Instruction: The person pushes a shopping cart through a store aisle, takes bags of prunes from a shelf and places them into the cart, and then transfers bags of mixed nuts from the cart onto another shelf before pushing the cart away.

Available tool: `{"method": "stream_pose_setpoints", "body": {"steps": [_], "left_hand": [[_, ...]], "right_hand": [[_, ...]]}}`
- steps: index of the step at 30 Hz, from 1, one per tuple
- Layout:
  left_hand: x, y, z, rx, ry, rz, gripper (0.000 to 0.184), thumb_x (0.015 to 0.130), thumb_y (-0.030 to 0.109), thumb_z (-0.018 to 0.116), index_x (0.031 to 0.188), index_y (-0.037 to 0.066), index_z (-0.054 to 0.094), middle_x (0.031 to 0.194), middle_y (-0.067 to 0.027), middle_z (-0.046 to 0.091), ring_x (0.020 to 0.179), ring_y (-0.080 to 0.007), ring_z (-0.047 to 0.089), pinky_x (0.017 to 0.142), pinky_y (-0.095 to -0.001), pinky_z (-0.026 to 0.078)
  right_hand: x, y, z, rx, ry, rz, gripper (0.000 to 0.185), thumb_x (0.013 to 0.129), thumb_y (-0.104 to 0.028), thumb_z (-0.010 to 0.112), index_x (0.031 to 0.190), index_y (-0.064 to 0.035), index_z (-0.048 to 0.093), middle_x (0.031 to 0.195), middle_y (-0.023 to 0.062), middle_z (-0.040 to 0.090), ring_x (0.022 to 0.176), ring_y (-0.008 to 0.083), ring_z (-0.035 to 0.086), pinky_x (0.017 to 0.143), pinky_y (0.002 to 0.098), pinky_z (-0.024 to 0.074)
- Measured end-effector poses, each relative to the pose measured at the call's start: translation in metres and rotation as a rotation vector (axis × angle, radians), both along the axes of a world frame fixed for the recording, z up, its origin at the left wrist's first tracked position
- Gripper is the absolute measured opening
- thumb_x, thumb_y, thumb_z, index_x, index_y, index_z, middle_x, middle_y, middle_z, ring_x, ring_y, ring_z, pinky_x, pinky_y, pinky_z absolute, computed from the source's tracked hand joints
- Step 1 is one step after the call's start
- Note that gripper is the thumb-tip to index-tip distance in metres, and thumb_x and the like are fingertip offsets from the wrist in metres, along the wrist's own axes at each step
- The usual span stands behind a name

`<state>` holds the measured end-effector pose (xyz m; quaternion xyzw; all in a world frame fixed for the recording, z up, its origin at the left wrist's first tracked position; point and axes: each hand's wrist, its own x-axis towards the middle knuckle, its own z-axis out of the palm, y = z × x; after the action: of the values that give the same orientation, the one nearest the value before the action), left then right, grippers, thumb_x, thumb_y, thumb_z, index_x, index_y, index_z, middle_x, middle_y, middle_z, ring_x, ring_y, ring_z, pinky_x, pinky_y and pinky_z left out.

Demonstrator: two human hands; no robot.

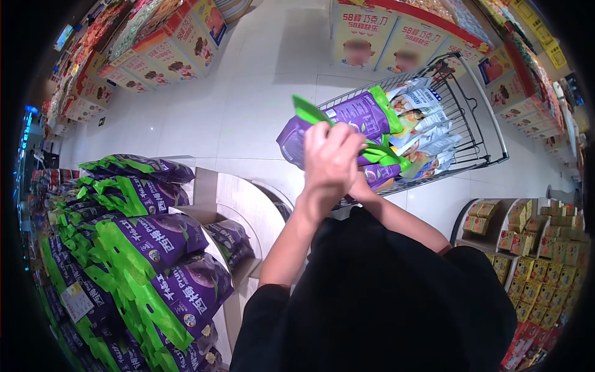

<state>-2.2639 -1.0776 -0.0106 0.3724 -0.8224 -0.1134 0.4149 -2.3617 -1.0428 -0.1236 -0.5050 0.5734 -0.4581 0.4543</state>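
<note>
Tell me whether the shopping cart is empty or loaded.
Loaded: purple-and-green bags and pale bags lie inside the shopping cart. How deep they are stacked, I cannot tell.

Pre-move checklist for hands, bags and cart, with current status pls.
1. Left hand grip: ok, the left hand appears closed on a purple-and-green bag, near its green edge.
2. Right hand grip: cannot tell, the right hand is mostly hidden behind the left.
3. Room in the cart: ok, bare wire shows between the pale bags and the cart handle.
4. Cart steadied by the handle: not ok, neither hand is on it.
5. Cart wheels locked or blocked: cannot tell, no wheels visible.
</note>
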Motion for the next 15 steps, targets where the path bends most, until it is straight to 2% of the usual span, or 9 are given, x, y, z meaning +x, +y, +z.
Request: {"method": "stream_pose_setpoints", "body": {"steps": [1,2,4,6,7,8,10,13,15], "left_hand": [[-0.018,-0.002,-0.008,0.029,0.095,-0.065,0.019,0.071,0.002,0.06,0.089,0.006,0.061,0.094,-0.0097,0.054,0.081,-0.0269,0.05,0.079,-0.0388,0.037],[-0.034,-0.004,-0.02,0.059,0.191,-0.131,0.023,0.071,0.003,0.06,0.094,0.006,0.06,0.102,-0.0112,0.052,0.086,-0.027,0.051,0.083,-0.0401,0.037],[-0.049,-0.006,-0.046,0.191,0.217,-0.112,0.048,0.074,0.013,0.063,0.12,0.011,0.049,0.128,-0.0169,0.037,0.105,-0.0316,0.047,0.096,-0.0474,0.029],[-0.052,-0.012,-0.098,0.276,0.028,0.07,0.055,0.076,0.021,0.062,0.127,0.014,0.043,0.135,-0.0184,0.03,0.117,-0.0359,0.037,0.098,-0.0521,0.025],[-0.051,-0.006,-0.126,0.42,-0.119,0.151,0.058,0.078,0.028,0.06,0.13,0.017,0.039,0.139,-0.0188,0.025,0.125,-0.0378,0.026,0.099,-0.0577,0.02],[-0.05,0.003,-0.158,0.574,-0.245,0.196,0.061,0.078,0.032,0.06,0.132,0.018,0.036,0.14,-0.0166,0.024,0.127,-0.0378,0.024,0.098,-0.0623,0.017],[-0.043,0.025,-0.198,0.663,-0.352,0.197,0.062,0.077,0.03,0.061,0.133,0.02,0.036,0.142,-0.0124,0.022,0.127,-0.0364,0.025,0.097,-0.0626,0.019],[-0.038,0.039,-0.207,0.7,-0.377,0.184,0.064,0.076,0.028,0.063,0.133,0.021,0.035,0.143,-0.0089,0.02,0.126,-0.0344,0.026,0.097,-0.0614,0.021],[-0.041,0.04,-0.2,0.647,-0.449,0.255,0.065,0.076,0.025,0.063,0.133,0.022,0.034,0.144,-0.0076,0.019,0.126,-0.0329,0.028,0.097,-0.0598,0.022]], "right_hand": [[-0.005,-0.004,-0.001,-0.305,-0.177,-0.12,0.023,0.086,-0.015,0.053,0.106,-0.0039,0.049,0.099,0.0053,0.054,0.09,0.0199,0.053,0.075,0.0344,0.0442],[-0.014,-0.003,-0.016,-0.311,-0.168,-0.135,0.023,0.086,-0.015,0.053,0.106,-0.0039,0.049,0.099,0.0053,0.054,0.09,0.0199,0.053,0.075,0.0344,0.0442],[-0.04,0.006,-0.071,0.082,-0.553,-0.184,0.037,0.088,-0.021,0.051,0.121,-0.0075,0.04,0.116,0.0084,0.047,0.103,0.0165,0.049,0.085,0.0342,0.0439],[-0.061,0.006,-0.088,0.384,-0.612,-0.358,0.035,0.088,-0.027,0.051,0.116,-0.0073,0.044,0.112,0.0083,0.05,0.099,0.0172,0.052,0.081,0.0369,0.0468],[-0.072,0.006,-0.11,0.568,-0.601,-0.524,0.041,0.085,-0.032,0.054,0.109,-0.0003,0.046,0.097,0.0131,0.057,0.089,0.0252,0.057,0.075,0.0405,0.0489],[-0.088,0.014,-0.112,0.747,-0.801,-0.385,0.037,0.086,-0.033,0.052,0.103,0.0003,0.048,0.092,0.0119,0.058,0.086,0.0288,0.058,0.074,0.0413,0.0513],[-0.105,0.028,-0.133,0.95,-0.776,-0.275,0.034,0.087,-0.032,0.05,0.101,-0.0011,0.05,0.086,0.0101,0.058,0.078,0.0255,0.059,0.068,0.0402,0.053],[-0.122,0.037,-0.104,0.938,-0.527,-0.054,0.027,0.088,-0.029,0.049,0.09,-0.0026,0.055,0.073,0.006,0.059,0.06,0.0154,0.059,0.058,0.0308,0.0531],[-0.143,0.032,-0.084,0.838,-0.437,-0.054,0.024,0.088,-0.026,0.049,0.087,-0.0026,0.056,0.071,0.0056,0.059,0.058,0.0141,0.059,0.055,0.0284,0.0518]]}}
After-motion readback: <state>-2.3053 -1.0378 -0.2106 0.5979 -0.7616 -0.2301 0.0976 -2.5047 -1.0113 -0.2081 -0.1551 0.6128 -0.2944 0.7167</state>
